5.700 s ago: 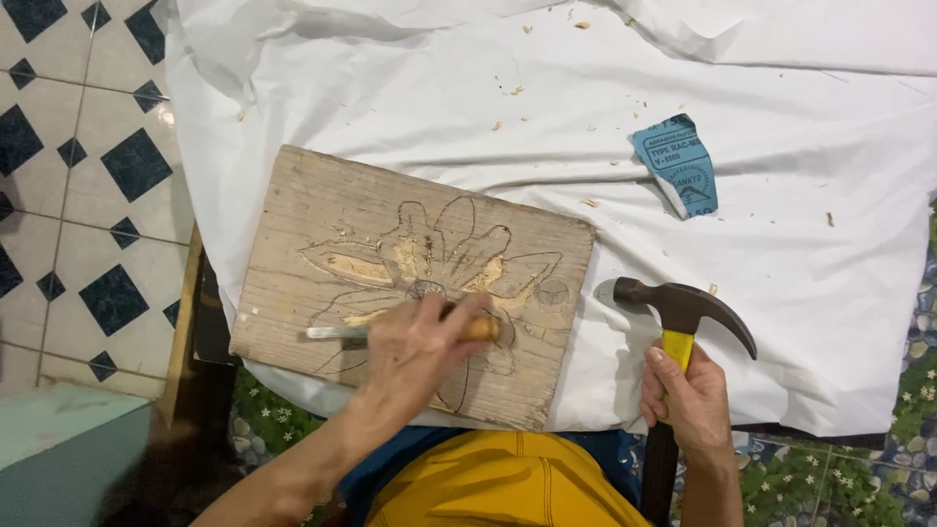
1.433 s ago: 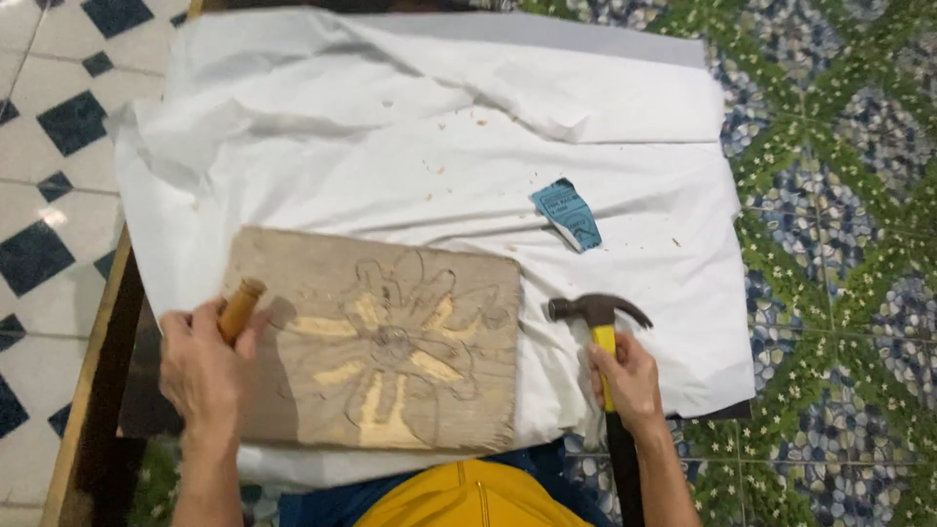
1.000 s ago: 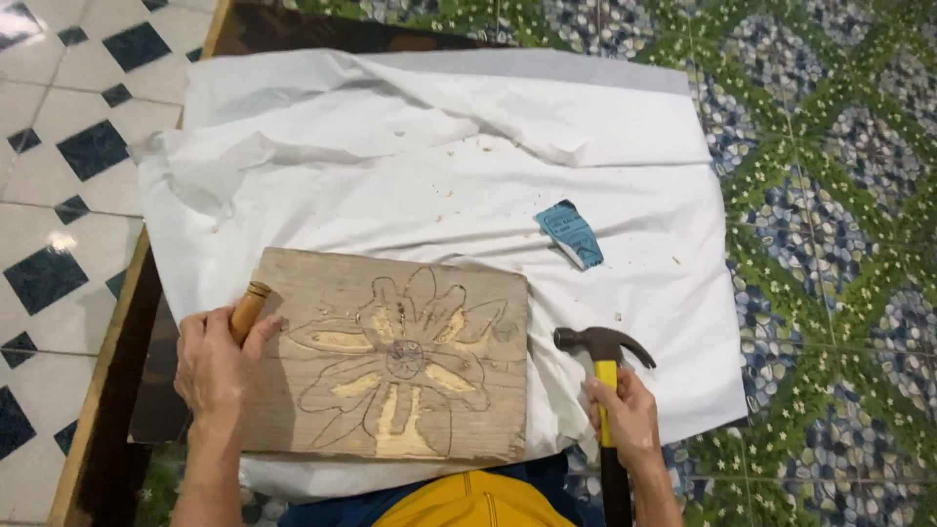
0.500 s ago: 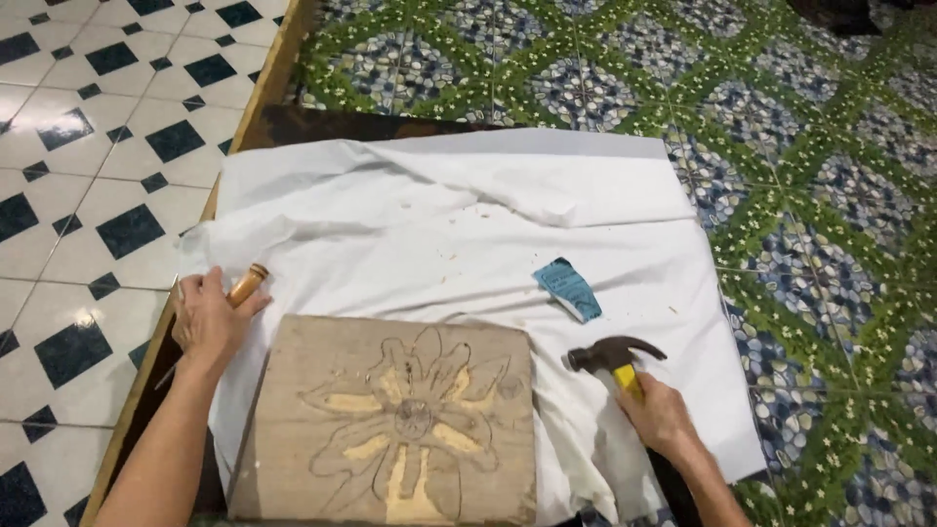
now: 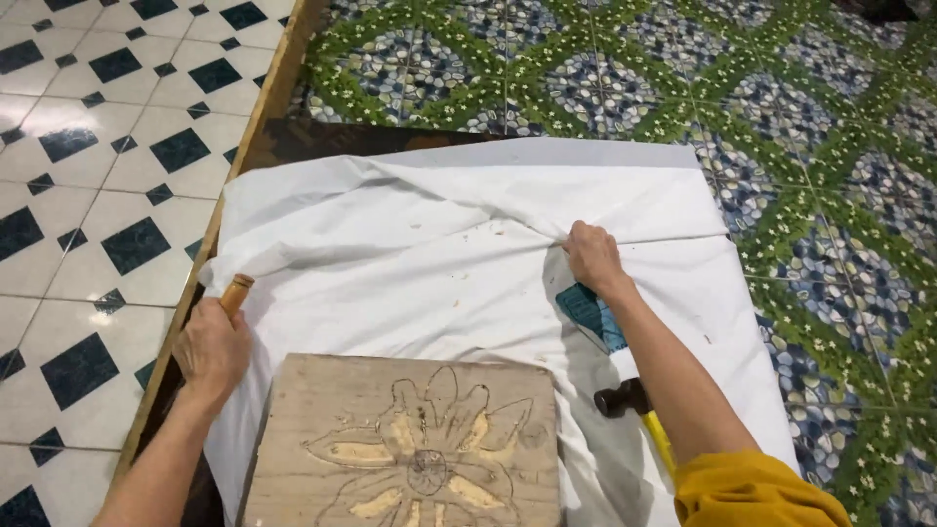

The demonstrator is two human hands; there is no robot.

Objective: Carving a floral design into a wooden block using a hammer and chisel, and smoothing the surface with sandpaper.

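I see the left hand (image 5: 210, 349) at the left edge of the counter (image 5: 293, 137), fingers wrapped tight round a wooden tool handle (image 5: 235, 292) whose end sticks out above the fist. My right hand (image 5: 591, 256) reaches forward, fingers pinched together on a fold of the white cloth (image 5: 439, 254) near its middle. Carved wooden board (image 5: 410, 439) with a flower relief lies on the cloth at the near edge, between the arms. Hammer (image 5: 634, 410), yellow handle, lies under the right forearm beside the board. Blue sandpaper piece (image 5: 590, 314) just behind it.
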